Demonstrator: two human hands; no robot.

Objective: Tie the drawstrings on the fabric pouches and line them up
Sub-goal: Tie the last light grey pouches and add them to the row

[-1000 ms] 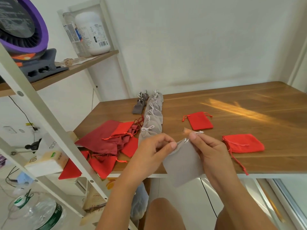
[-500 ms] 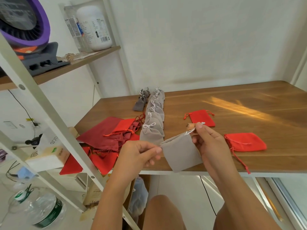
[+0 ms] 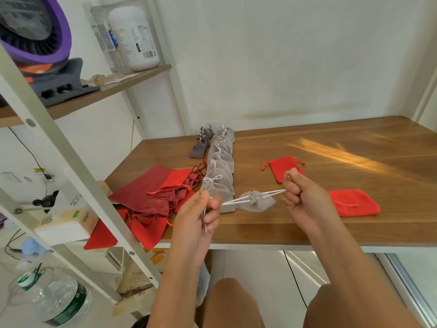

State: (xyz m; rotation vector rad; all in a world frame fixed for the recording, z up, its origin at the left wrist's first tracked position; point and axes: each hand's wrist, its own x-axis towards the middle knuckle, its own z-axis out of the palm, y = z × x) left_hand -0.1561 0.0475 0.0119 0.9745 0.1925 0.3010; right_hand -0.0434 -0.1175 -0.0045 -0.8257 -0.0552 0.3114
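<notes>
Pinching is recorded at both sets of fingers point(image 3: 212, 201): the left hand point(image 3: 198, 211) is curled on 1 end of the white drawstrings point(image 3: 233, 201), the right hand point(image 3: 301, 200) on the other, and the cords are pulled taut. Between them, above the near part of the worktop point(image 3: 343, 147), 1 grey pouch point(image 3: 256, 202) is held, mouth cinched, bow not yet tied.

Judged done: a row of grey pouches point(image 3: 220, 166) with bows and a shorter dark grey row point(image 3: 201, 144).

Judged left: 2 flat red pouches point(image 3: 353, 202) at right and a red heap point(image 3: 160, 192) at left.
</notes>
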